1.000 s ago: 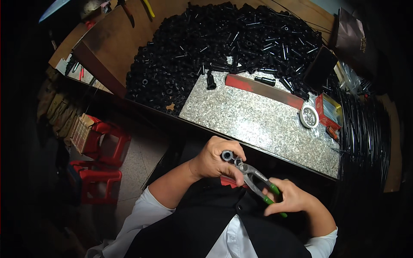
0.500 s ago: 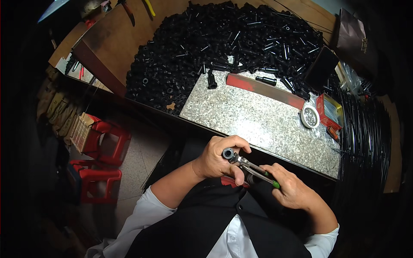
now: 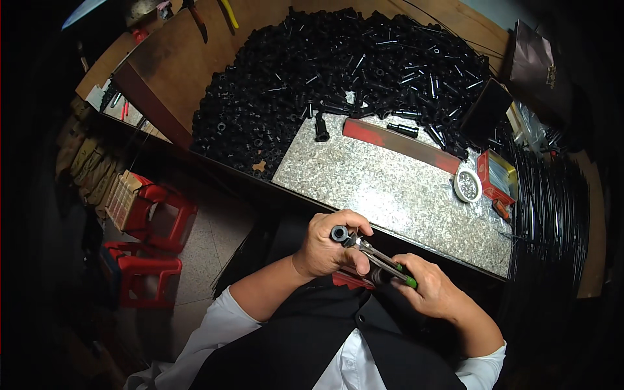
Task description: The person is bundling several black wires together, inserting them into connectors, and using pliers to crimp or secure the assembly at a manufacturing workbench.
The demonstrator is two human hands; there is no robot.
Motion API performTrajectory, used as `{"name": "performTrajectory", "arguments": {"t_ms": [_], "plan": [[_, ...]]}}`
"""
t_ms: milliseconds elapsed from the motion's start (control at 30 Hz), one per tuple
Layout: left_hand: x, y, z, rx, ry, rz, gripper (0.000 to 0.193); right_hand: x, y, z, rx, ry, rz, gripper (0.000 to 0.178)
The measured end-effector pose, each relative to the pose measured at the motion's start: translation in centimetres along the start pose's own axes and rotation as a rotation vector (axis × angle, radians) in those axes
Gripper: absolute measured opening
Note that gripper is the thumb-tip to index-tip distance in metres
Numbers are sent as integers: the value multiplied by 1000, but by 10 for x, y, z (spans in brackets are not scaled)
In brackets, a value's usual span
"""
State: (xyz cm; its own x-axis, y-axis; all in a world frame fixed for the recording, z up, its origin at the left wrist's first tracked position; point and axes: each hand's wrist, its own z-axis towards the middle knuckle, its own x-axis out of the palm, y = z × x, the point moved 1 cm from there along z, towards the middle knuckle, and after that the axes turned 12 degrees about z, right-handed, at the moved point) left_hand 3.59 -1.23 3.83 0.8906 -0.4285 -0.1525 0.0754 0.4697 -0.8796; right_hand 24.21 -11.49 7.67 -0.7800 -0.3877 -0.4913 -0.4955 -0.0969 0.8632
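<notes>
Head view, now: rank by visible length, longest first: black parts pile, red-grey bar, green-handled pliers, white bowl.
1. Black parts pile
2. Red-grey bar
3. Green-handled pliers, partly hidden by the right hand
4. White bowl

Two red stools [image 3: 152, 264] stand on tiled floor [image 3: 203, 260] left of a speckled worktop [image 3: 325, 169].

Just before speckled slab [image 3: 338, 172]: left hand [image 3: 331, 244] is hiding most of black tube [image 3: 338, 233]; right hand [image 3: 426, 284] is partly covering green-handled pliers [image 3: 374, 251]. On slab: bits [image 3: 467, 186] in white bowl [image 3: 469, 199] are looking too small to identify. Beyond slab, leftward: yellow handle [image 3: 230, 14] is running off-picture.
</notes>
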Motion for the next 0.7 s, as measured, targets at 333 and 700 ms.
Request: {"name": "performTrajectory", "arguments": {"t_ms": [333,700], "plan": [[-2,-2,4,93,-40,193,75,-3,-2,1,-79,-115,-191,46],[4,0,1,29,-78,181,72,-1,-11,3,-81,-163,-251,42]]}}
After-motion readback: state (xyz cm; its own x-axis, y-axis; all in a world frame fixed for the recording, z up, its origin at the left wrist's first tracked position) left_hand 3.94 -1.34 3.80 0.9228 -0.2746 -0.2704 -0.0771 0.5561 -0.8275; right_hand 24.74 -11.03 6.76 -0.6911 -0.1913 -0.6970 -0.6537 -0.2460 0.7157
